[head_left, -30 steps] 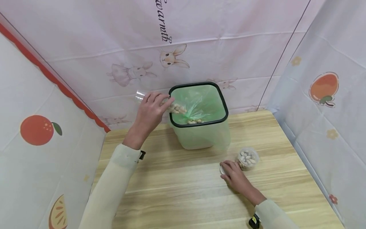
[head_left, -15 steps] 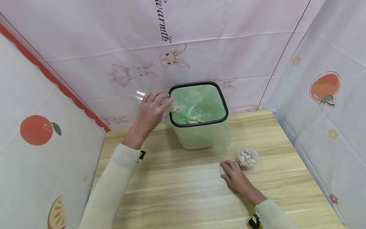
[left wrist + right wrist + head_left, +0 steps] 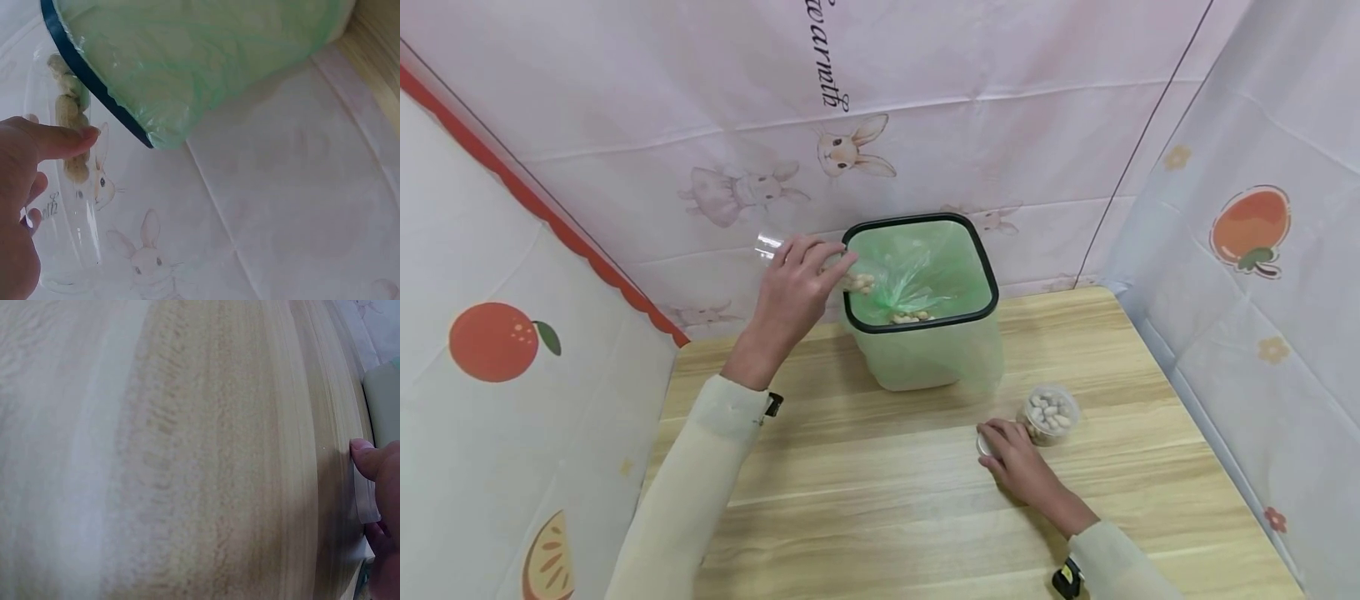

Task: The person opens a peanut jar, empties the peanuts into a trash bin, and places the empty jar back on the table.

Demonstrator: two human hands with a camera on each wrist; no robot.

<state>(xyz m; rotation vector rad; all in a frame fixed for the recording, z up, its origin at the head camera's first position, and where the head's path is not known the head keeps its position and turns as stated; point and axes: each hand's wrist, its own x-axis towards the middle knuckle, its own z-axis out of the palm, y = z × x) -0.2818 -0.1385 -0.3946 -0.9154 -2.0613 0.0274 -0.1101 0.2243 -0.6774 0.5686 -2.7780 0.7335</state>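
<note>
My left hand (image 3: 796, 287) grips a clear plastic jar (image 3: 767, 247), tipped with its mouth end over the left rim of a bin (image 3: 917, 360) lined with a green bag. Several peanuts (image 3: 74, 119) lie along the inside of the jar, in the left wrist view. More peanuts (image 3: 912, 317) rest in the bin on the bag. On the table, my right hand (image 3: 1018, 467) holds a round lid (image 3: 984, 445) by its edge; the right wrist view shows the lid (image 3: 364, 494) partly behind thumb and fingers. Close beside that hand stands a small clear tub (image 3: 1051, 413) filled with pale, nut-like pieces.
The bin stands at the back of a wooden table (image 3: 865, 483), near the printed curtain (image 3: 1000, 150). Fruit-printed curtains (image 3: 1232, 333) hang along both sides. The bin's black rim (image 3: 988, 279) rises well above the tabletop.
Peanuts near the jar's mouth have dropped away into the bin, so fewer show at that end. Both hands stay almost in place.
</note>
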